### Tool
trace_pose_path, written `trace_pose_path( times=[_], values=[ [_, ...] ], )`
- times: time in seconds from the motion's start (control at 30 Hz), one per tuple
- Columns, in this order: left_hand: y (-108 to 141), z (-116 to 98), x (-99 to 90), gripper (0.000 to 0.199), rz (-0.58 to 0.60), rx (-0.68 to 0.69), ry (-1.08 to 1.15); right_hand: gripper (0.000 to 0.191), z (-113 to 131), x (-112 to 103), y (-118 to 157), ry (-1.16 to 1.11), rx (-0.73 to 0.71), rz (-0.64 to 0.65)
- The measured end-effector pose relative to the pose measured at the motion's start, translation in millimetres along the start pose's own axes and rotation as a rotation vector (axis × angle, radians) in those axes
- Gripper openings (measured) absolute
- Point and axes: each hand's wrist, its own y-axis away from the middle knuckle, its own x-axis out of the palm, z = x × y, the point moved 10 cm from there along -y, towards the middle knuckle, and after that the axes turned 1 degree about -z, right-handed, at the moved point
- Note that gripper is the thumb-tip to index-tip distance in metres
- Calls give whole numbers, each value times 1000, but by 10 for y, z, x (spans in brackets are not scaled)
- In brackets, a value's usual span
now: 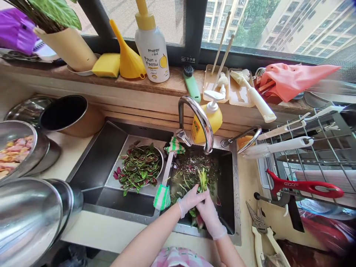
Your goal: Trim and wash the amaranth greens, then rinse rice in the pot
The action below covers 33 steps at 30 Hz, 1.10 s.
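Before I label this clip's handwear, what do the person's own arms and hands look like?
The left hand and right hand wear thin, see-through whitish gloves ending at the wrists. Both forearms are bare as far as they show.

On the brown wooden windowsill (172,87), a yellow rectangular sponge (105,66) sits between a cream tapered flowerpot (66,50) and a yellow plastic funnel (128,61). Just beside the funnel stands a white pump bottle with a yellow top (152,53). A crumpled pink cloth (292,79) lies farther right. At left, a brown round pot with a black interior (91,118) stands near a shiny steel bowl (40,146). Cream-handled metal shears (260,225) lie at right.
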Motion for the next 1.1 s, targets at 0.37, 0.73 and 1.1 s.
trace_pose_path(
  times=[0.37,0.73,1.1],
  values=[
    [366,-410,-60,34,237,-47,342,36,293,-682,113,-46,-124,-238],
    [336,140,-237,35,-63,-348,693,12,513,-360,531,74,-506,-97],
    [375,-80,-64,87,101,-162,575,14,264,-273,507,22,-228,-118]
  ],
)
